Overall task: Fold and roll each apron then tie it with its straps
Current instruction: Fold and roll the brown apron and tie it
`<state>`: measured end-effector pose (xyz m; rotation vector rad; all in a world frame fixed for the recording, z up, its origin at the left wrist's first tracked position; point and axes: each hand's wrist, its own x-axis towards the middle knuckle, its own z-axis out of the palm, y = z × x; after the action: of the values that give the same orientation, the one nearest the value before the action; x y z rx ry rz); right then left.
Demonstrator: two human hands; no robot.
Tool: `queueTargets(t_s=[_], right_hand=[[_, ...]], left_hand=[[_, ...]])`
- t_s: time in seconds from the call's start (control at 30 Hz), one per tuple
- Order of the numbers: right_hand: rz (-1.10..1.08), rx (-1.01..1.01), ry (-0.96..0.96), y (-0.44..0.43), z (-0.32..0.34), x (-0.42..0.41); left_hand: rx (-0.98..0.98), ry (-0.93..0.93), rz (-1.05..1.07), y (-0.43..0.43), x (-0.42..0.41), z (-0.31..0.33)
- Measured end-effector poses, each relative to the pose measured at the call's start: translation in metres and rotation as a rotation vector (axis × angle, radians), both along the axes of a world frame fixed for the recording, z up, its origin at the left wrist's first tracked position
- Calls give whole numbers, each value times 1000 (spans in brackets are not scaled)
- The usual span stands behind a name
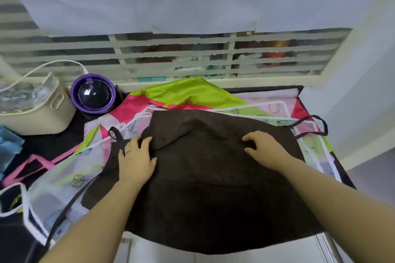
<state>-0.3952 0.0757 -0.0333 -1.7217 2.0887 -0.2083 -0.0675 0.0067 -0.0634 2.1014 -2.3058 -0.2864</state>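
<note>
Brown apron (203, 194) spreads across the bench (53, 145) centre, its near hem drooping over the 6 o'clock edge, atop a pink-and-green patterned apron (188, 92). Left grip (136, 156) lies flat at 9 o'clock on it, fingers spread, clasping nothing. Right grip (265, 149) at 3 o'clock is half curled, fingertips on cloth; whether it pinches a fold I cannot tell.

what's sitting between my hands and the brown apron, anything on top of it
Nothing visible. The left hand and right hand both touch the brown apron directly, and it lies on top of the patterned aprons.
</note>
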Motion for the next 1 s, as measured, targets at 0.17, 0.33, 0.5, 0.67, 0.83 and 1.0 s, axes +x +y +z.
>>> queueTargets(t_s=[0.17, 0.33, 0.5, 0.67, 0.83, 1.0], right_hand=[[44, 145, 0, -24, -27, 14], [87, 207, 130, -45, -39, 12], [116, 214, 207, -53, -40, 12], [195, 16, 86, -43, -13, 11], [196, -91, -63, -28, 30, 6], [55, -195, -152, -16, 62, 4]], left_hand=[[8, -72, 108, -19, 3, -5], [-145, 356, 185, -30, 5, 10], [-281, 600, 148, -46, 13, 66], [-186, 642, 137, -65, 24, 104], [-114, 752, 168, -63, 30, 126], [-35, 651, 98, -62, 42, 151]])
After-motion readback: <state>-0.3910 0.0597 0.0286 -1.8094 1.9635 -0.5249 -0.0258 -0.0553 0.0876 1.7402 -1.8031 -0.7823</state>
